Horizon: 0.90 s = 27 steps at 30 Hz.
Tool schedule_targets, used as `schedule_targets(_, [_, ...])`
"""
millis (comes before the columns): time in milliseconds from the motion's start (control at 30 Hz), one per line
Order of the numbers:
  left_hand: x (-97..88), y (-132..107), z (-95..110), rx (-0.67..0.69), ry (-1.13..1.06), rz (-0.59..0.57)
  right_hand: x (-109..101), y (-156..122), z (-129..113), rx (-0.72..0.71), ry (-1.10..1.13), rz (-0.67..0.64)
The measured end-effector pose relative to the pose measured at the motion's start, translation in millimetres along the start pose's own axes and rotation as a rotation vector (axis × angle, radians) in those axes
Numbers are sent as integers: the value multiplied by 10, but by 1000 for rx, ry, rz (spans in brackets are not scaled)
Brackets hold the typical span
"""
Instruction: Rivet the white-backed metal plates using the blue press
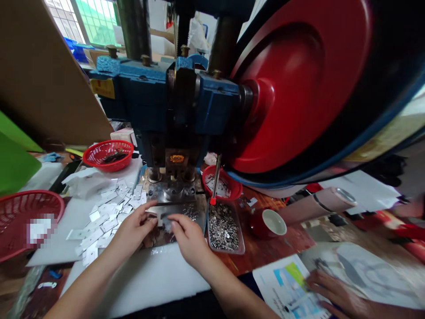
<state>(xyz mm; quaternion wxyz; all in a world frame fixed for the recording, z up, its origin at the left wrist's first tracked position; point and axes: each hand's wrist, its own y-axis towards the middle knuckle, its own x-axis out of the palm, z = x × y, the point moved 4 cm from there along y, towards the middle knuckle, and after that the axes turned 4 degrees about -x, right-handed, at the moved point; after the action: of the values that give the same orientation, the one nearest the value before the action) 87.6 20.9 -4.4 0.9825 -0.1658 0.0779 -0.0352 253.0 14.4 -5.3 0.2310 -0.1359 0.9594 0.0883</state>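
My left hand (137, 227) is over the steel bed plate (181, 209) of a blue press (142, 95), thumb and fingers curled together. What it pinches is too small to make out. My right hand (190, 237) faces it, with finger and thumb closed on a small light metal plate (163, 220) between the hands. Tiny metal fittings (191, 212) lie scattered on the bed beside my right fingertips. A heap of flat metal plates (106, 217) spreads to the left of my left hand. Right of the bed, a clear tub (226, 228) holds many small metal fittings.
A big red flywheel (299, 88) overhangs the right. Red baskets (109, 155) stand at left and behind the tub. A red stick-handled rod (215, 181) leans over the tub. Nearby are a cup (274, 221), a flask (318, 206) and another person's hand (332, 288) on paper.
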Motion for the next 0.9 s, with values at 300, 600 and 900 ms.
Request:
schedule_targets(300, [-27, -257, -297, 80, 299, -38, 213, -14, -100, 13, -40, -174])
schedule_targets(600, [-4, -79, -229, 208, 740, 70, -112, 77, 156, -41, -403, -76])
schedule_targets(900, [-110, 148, -96, 229, 960, 114, -398, 391, 404, -18, -659, -37])
